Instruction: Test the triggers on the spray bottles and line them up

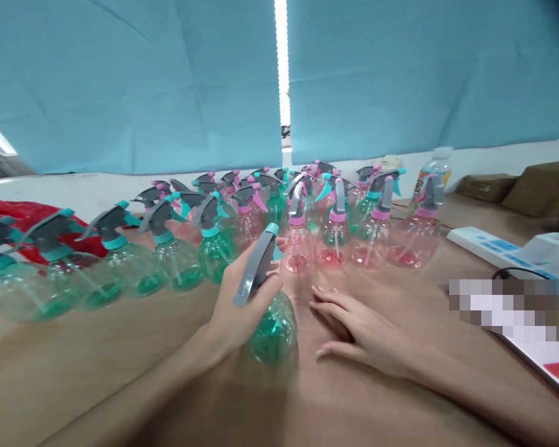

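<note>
My left hand (242,298) is wrapped round the neck of a green spray bottle (274,332) with a grey and teal trigger head, at the middle of the table. The bottle is round and see-through. To its right, my right hand (361,329) lies low over the tabletop with fingers stretched out, holding nothing. Close beyond the hands stands a row of pink spray bottles (298,248) with pink collars. On the left, a row of green spray bottles (140,270) with teal collars runs toward the left edge.
More pink and green spray bottles crowd the back of the wooden table (163,366). A red plastic bag (32,217) lies behind the left row. At right are a labelled drink bottle (432,174), brown packages (540,189), a white power strip (498,248) and a partly blurred flat object (531,347).
</note>
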### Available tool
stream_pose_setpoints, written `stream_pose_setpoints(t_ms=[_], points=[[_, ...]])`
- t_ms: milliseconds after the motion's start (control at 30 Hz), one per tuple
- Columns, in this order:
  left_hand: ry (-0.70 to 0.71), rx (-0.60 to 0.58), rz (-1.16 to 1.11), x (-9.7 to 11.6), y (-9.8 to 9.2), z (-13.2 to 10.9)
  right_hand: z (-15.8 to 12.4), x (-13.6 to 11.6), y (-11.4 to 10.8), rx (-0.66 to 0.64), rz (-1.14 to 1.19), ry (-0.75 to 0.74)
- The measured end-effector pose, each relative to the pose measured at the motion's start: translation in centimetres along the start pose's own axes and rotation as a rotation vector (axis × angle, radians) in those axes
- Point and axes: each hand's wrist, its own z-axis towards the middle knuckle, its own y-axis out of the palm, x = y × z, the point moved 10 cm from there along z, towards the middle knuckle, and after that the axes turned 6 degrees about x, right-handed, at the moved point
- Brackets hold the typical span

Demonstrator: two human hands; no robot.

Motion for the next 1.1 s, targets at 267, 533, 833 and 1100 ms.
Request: stream_pose_setpoints(t_ms=[267, 533, 833, 1100], points=[[-0.054, -0.011, 0.012, -0.9, 0.1, 0.3, -0.2, 1.0, 0.2, -0.026, -0.012, 0.055], [-0.065, -0.001, 0.050, -0.6, -0.2, 0.0, -0.5, 1.4, 0.1, -0.032, -0.021, 0.070], [-0.080, -0.011, 0.063, -0.3, 0.1, 0.1, -0.5, 1.6, -0.4, -0.039, -0.008, 0.057], [0.025, -0.065, 0.092, 0.3, -0.1, 0.5, -0.7, 2.0, 0.0, -0.057, -0.021, 0.068]])
